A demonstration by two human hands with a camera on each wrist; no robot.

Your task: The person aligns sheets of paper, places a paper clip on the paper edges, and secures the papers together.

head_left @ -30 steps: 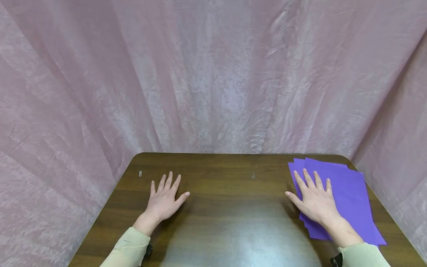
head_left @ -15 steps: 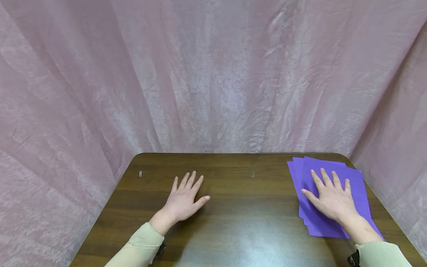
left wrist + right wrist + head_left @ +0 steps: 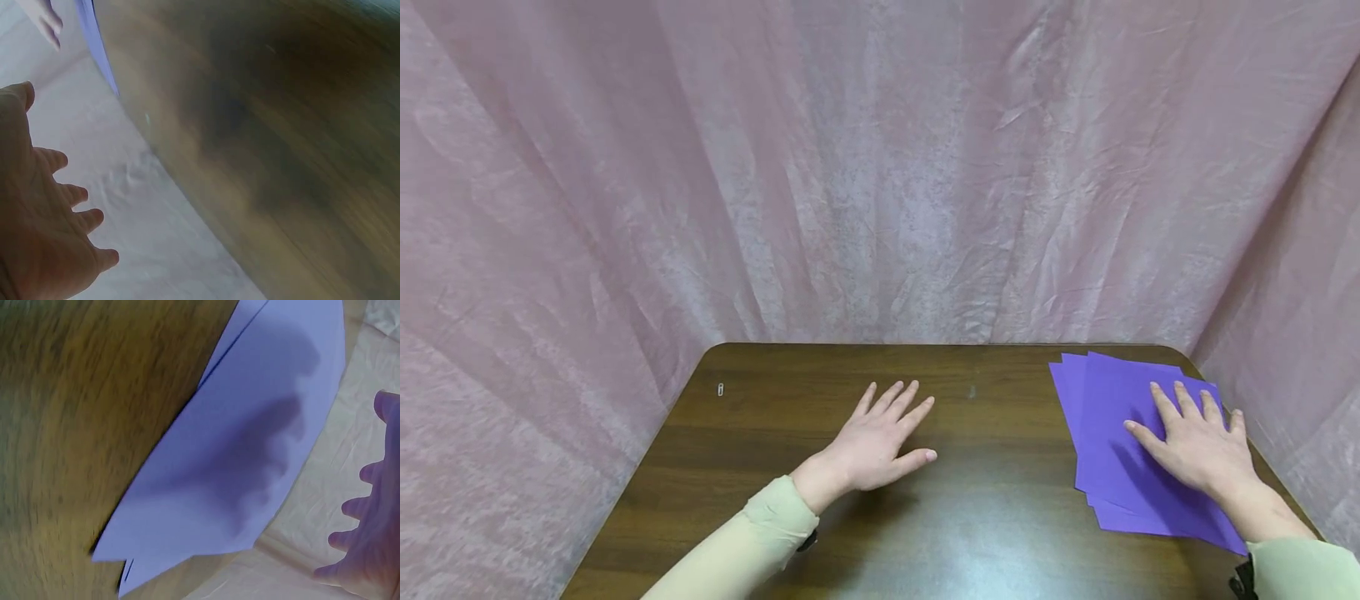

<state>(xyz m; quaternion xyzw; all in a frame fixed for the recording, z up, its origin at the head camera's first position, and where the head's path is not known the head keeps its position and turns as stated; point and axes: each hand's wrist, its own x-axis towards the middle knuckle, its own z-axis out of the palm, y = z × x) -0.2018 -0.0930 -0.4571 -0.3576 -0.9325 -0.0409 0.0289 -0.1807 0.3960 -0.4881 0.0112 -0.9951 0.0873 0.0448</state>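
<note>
Several purple sheets of paper (image 3: pixel 1112 417) lie overlapped and slightly fanned at the right end of the table. Above their right side hovers my right hand (image 3: pixel 1202 450), fingers spread and holding nothing; its shadow falls on the paper (image 3: pixel 175 506) in the right wrist view. My left hand (image 3: pixel 872 442) is over the middle of the table, palm down with fingers spread, and nothing is in it. A shadow under it shows on the wood in the left wrist view. Far to its left, a small paper clip (image 3: pixel 720 389) lies near the table's back left corner.
The brown wooden table (image 3: pixel 1000 517) has rounded back corners. Pink curtains (image 3: pixel 880 167) hang behind it and along both sides. A small pale mark (image 3: pixel 972 392) shows on the tabletop toward the back.
Both hands have swept to the right, the left from the table's left side to its middle, the right across to the paper's right side. The sheets and paper clip stay put.
</note>
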